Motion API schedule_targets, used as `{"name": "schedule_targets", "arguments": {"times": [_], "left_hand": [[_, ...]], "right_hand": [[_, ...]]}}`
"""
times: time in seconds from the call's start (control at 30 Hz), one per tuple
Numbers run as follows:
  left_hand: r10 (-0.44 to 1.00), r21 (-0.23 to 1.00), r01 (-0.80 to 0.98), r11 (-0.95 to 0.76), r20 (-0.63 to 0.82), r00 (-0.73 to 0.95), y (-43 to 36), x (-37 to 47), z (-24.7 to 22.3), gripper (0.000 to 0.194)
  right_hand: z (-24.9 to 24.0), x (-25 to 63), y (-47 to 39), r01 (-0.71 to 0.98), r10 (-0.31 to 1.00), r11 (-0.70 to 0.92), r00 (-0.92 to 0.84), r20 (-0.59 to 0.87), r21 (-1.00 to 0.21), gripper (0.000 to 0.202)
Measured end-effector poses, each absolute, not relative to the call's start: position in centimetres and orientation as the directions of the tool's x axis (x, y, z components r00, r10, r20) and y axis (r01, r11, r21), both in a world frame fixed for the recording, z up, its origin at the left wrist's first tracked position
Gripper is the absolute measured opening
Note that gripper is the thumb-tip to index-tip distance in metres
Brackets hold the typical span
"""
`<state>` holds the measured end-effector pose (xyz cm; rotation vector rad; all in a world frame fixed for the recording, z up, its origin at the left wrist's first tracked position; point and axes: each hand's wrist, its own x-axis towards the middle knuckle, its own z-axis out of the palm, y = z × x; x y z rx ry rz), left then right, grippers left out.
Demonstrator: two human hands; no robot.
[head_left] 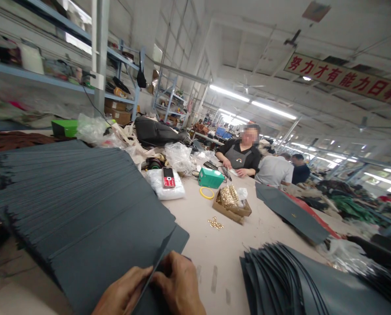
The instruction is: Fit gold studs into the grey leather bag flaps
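My left hand (125,288) and my right hand (179,284) are close together at the bottom centre. Their fingers are closed on the edge of a dark grey sheet of leather-like material (165,245), which is tilted up between them. Whether my right fingers also hold something small cannot be made out. Beside and under my left hand, a fanned stack of similar dark grey sheets (93,192) spreads across the left of the table. A second stack of dark sheets (280,275), with curled edges, lies to the right of my hands.
Small gold-coloured metal pieces (216,223) lie beyond my hands, near a cardboard box (231,212) of more. Behind are a yellow ring (206,193), a green box (211,178) and a red phone (168,178) on a plastic bag (174,192). A person (239,153) sits across the table.
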<state>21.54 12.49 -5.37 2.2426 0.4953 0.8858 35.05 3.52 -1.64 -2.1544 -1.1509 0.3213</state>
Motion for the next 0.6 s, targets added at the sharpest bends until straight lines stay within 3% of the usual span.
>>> {"name": "schedule_targets", "arguments": {"times": [0.1,0.23,0.33,0.47,0.53,0.6], "left_hand": [[0.430,0.661,-0.029,-0.750,0.520,0.738,13.1,21.2,-4.8,0.032],[0.406,0.572,0.031,-0.820,0.543,0.735,12.7,20.7,-4.3,0.036],[0.326,0.408,0.072,-0.910,0.598,0.733,12.1,20.6,-5.0,0.046],[0.175,0.161,0.087,-0.983,0.689,0.704,11.1,20.8,-5.6,0.056],[0.121,0.079,0.092,-0.993,0.710,0.693,10.7,21.0,-5.6,0.055],[0.101,0.053,0.089,-0.995,0.713,0.694,10.5,21.0,-5.4,0.053]], "right_hand": [[-1.7,35.2,3.8,0.710,0.831,-0.374,0.542,0.125,-0.597,0.009],[-2.1,35.4,3.8,0.639,0.790,-0.425,0.608,0.082,-0.641,0.015],[-2.5,35.9,3.2,0.524,0.781,-0.399,0.624,0.020,-0.752,0.022],[-2.1,38.7,2.0,0.464,0.855,-0.308,0.518,-0.028,-0.831,0.023],[-1.6,41.1,1.7,0.543,0.815,-0.378,0.579,0.009,-0.750,0.021],[-1.2,43.9,1.6,0.616,0.704,-0.543,0.704,0.091,-0.570,0.027]]}}
